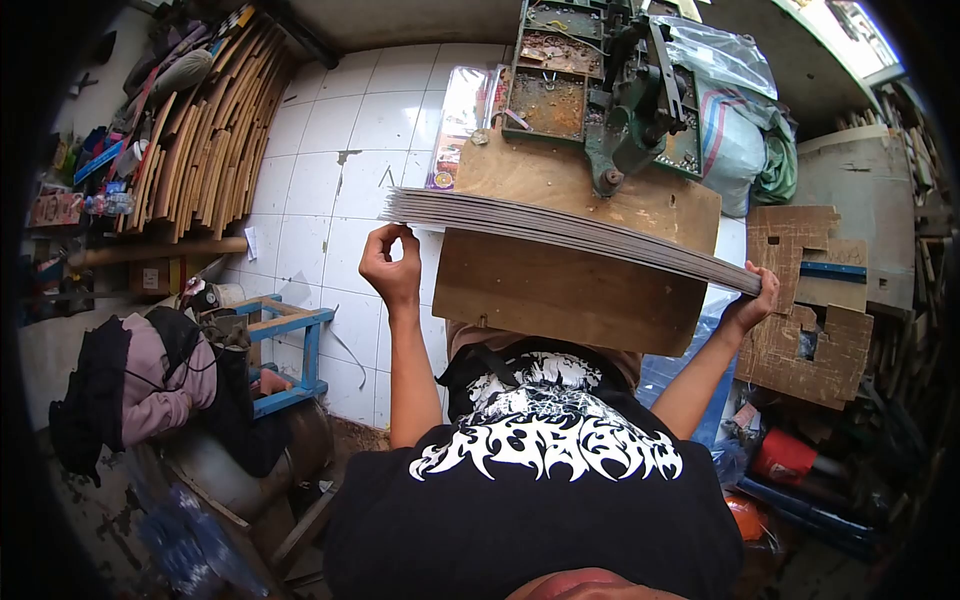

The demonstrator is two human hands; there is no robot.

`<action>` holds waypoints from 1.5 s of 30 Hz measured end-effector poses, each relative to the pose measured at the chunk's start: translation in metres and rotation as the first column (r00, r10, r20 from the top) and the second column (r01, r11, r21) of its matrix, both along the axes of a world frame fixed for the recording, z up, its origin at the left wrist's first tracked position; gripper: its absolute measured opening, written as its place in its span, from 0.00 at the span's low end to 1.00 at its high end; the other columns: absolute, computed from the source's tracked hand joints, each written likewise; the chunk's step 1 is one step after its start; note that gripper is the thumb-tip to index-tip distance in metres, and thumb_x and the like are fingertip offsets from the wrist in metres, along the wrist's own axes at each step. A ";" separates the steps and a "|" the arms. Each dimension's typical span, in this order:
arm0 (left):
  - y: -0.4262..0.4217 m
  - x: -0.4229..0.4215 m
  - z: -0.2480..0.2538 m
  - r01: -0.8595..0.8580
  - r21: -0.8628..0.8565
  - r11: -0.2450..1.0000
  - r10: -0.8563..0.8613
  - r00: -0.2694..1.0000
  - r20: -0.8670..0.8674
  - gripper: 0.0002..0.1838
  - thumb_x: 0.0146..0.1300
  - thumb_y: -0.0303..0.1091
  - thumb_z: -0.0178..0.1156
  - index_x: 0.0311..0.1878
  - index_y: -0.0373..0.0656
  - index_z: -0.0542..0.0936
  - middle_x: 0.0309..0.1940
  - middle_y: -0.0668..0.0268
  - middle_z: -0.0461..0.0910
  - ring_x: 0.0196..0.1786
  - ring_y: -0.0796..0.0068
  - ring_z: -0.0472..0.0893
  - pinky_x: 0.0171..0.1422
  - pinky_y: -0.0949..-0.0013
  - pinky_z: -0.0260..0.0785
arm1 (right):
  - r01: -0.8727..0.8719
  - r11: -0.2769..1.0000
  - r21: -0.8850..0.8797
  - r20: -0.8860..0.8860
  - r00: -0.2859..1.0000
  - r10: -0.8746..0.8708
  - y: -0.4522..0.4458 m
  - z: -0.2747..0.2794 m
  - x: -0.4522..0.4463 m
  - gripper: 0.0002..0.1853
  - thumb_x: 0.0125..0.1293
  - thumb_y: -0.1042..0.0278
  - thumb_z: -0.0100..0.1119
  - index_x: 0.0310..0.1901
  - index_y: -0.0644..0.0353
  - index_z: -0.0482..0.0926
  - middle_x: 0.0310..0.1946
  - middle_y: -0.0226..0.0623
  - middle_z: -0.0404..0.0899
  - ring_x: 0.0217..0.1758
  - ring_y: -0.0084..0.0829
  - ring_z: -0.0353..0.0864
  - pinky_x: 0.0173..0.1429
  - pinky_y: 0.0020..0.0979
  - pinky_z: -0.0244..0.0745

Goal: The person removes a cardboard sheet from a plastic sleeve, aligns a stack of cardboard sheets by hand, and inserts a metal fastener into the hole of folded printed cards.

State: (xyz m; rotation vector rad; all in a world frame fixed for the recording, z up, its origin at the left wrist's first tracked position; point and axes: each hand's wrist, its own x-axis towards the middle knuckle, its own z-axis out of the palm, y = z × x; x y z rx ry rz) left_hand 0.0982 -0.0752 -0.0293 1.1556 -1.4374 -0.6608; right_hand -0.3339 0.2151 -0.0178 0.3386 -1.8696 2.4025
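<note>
L hand [388, 268] w/ fingers curled, tips together by left end of sheet stack [570, 232], R hand [752, 300] pinching right end, green machine [603, 160] on far side.

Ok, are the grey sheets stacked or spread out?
Stacked: the grey sheets lie close together in one pile, the right hand at one end.

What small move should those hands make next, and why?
Probably bring the left hand's fingers securely around the near-left end of the stack of thin sheets. The right hand grips the other end, but the left fingertips are only at the lower edge, and I can't tell whether they hold it. The sheet ends there look slightly uneven.
</note>
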 end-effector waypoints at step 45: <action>-0.005 -0.011 0.003 -0.143 -0.176 0.974 0.173 0.970 0.171 0.06 0.46 0.20 0.66 0.26 0.37 0.78 0.21 0.66 0.79 0.25 0.74 0.79 0.34 0.72 0.73 | -0.019 1.000 0.012 -0.024 1.000 0.020 0.002 -0.005 -0.006 0.10 0.65 0.68 0.52 0.35 0.67 0.77 0.34 0.39 0.75 0.40 0.36 0.81 0.56 0.40 0.76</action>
